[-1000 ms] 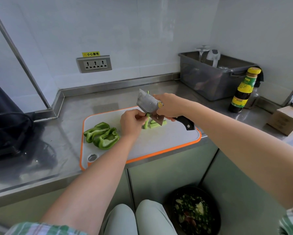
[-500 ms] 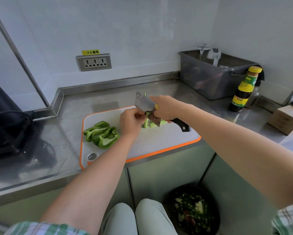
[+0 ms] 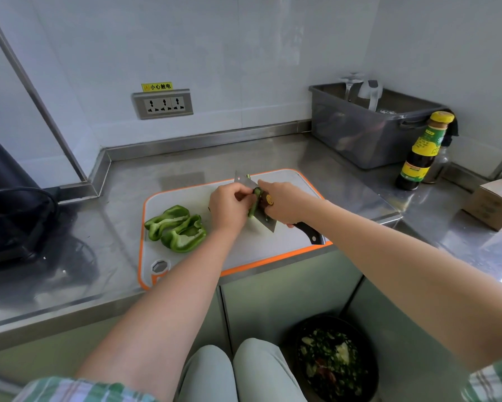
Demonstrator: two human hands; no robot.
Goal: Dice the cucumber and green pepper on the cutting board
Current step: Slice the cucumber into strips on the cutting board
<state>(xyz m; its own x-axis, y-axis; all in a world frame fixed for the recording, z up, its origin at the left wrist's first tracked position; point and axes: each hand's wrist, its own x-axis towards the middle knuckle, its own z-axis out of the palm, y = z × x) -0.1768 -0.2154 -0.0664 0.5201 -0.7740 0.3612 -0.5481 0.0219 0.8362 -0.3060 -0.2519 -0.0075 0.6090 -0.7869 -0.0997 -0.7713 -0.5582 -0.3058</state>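
A white cutting board with an orange rim lies on the steel counter. Two green pepper halves lie cut side up on its left part. My right hand grips a cleaver near the top of its black handle, blade tilted over the board's middle. My left hand pinches a cucumber strip against the flat of the blade. Other cucumber pieces on the board are hidden behind my hands.
A grey plastic tub stands at the back right, a dark sauce bottle beside it and a cardboard box further right. A wall socket sits behind. A black bin with scraps stands on the floor.
The cleaver has come down lower toward the board and tilted, and my left hand has closed in on the cucumber strip stuck to the blade.
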